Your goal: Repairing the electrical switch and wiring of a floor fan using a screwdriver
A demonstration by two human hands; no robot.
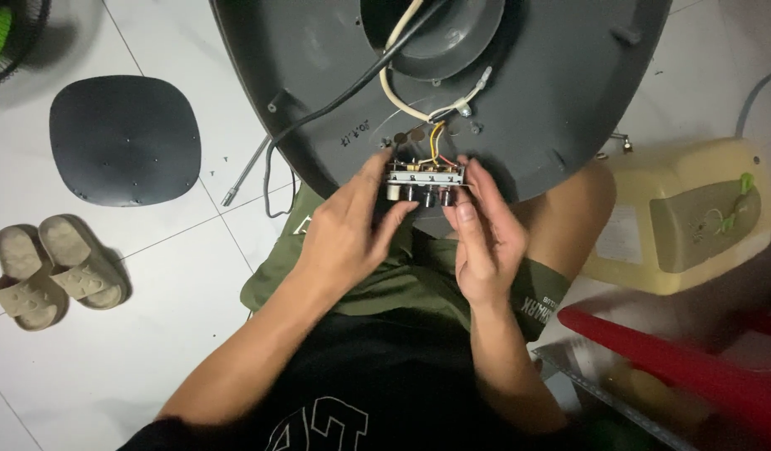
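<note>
Head view: both hands pinch a small switch block (425, 184) at the near edge of the big grey fan base (519, 100). Left hand (344, 230) fingers clamped on its left end, right hand (483, 234) fingers clamped on its right end. Coloured wires (438, 138) run from block up into base. Best to hold it level and keep wires slack. Loose grey cover (125, 140) lies on floor left of base.

Bare forearms, black printed shirt, olive-green shorts.
</note>
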